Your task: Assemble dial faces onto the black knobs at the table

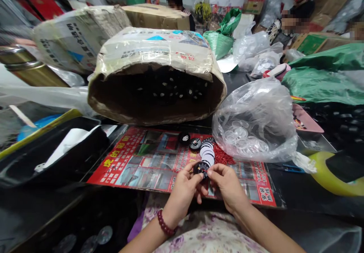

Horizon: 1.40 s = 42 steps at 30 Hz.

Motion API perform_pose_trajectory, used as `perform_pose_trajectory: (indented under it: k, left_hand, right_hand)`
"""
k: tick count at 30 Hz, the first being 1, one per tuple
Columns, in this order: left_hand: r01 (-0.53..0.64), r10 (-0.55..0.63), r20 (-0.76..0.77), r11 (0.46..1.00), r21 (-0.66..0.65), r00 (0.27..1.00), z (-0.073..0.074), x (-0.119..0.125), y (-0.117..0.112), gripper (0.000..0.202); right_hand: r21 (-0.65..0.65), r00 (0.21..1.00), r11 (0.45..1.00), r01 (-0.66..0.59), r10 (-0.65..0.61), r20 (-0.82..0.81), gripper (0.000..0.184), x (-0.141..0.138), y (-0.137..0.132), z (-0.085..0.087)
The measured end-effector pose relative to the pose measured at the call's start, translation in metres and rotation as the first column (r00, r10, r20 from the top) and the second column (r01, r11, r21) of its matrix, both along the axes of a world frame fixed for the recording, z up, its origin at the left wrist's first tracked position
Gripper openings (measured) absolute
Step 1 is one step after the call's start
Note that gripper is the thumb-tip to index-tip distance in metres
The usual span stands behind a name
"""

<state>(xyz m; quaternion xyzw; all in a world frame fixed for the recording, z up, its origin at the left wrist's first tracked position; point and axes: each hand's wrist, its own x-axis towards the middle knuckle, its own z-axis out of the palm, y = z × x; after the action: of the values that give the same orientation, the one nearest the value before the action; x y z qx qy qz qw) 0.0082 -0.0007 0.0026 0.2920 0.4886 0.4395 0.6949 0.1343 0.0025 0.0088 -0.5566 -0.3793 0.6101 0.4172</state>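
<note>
A black table (pixel 301 192) carries a red printed board (pixel 153 158); with that board as the clock's centre, an open carton (pixel 159 52) lies at 12, a clear bag (pixel 264 110) holding transparent discs (pixel 240 131) at 2, a blue-handled tool (pixel 292 168) and yellow tape roll (pixel 321 167) at 3, and a black bin (pixel 87 145) at 9. On the board, between 1 and 2, rest black round pieces (pixel 195 143), overlapping white discs (pixel 207 154) and red strands (pixel 223 153).

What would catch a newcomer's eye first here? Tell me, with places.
Probably the big open carton in the middle, its dark mouth facing the viewer. Below it, over a red printed sheet, the left hand holds a small black disc, with the right hand at its edge. At the right edge, a yellow tape roll stands out against the black table.
</note>
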Motion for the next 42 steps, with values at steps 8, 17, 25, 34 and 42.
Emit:
perform_pose_trajectory:
  k: [8, 17, 25, 34, 42]
  left_hand:
    - [0.059, -0.065, 0.124, 0.997, 0.047, 0.990, 0.003, 0.000, -0.003, 0.050]
    - [0.080, -0.092, 0.144, 0.993, 0.085, 0.985, 0.000, 0.000, -0.006, 0.039]
    - [0.084, -0.091, 0.100, 0.994, 0.075, 0.991, 0.000, -0.003, -0.005, 0.033]
    - [0.029, -0.034, 0.091, 0.998, 0.048, 0.995, -0.005, -0.002, -0.005, 0.034]
    - [0.129, -0.118, 0.256, 0.991, -0.027, 0.959, 0.002, -0.012, 0.006, 0.036]
  right_hand:
    - [0.503, 0.871, 0.831, -0.238, -0.046, 0.489, 0.013, 0.005, -0.005, 0.008]
    - [0.535, 0.868, 0.789, -0.302, -0.004, 0.496, 0.013, 0.005, -0.006, 0.008]
    - [0.248, 0.991, 0.964, -0.098, 0.072, 0.115, 0.032, 0.002, -0.001, 0.005]
    - [0.170, 0.995, 0.985, 0.035, -0.020, -0.093, 0.032, -0.010, 0.004, 0.001]
    - [0.218, 0.994, 0.970, -0.107, 0.102, 0.037, 0.016, 0.008, 0.013, -0.001]
